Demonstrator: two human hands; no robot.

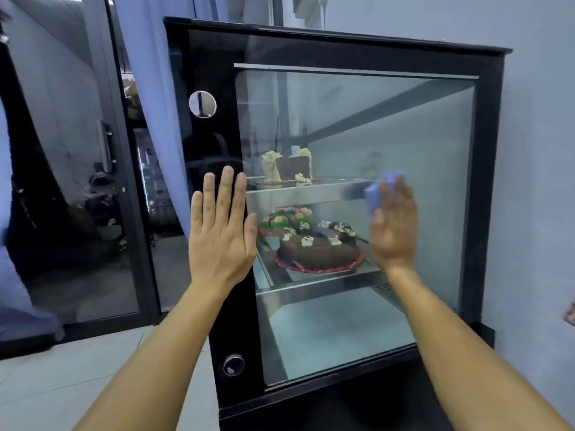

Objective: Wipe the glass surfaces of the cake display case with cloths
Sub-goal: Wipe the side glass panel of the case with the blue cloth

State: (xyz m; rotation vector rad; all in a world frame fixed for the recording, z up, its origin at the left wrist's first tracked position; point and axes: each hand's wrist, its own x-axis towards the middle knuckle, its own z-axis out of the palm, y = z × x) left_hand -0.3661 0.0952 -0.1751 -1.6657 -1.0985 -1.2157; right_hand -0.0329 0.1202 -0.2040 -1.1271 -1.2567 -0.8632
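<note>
right hand (393,225) presses blue cloth (378,189) flat against display case glass (404,126), cloth under its fingers; left hand (221,231) rests flat, fingers straight.

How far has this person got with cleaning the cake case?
Partway, as far as one picture shows. The right hand presses a blue cloth flat against the glass panel at mid height, so wiping is in hand. The left hand rests open on the black frame. No clean or dirty zones stand out; the upper and lower glass may remain.
</note>
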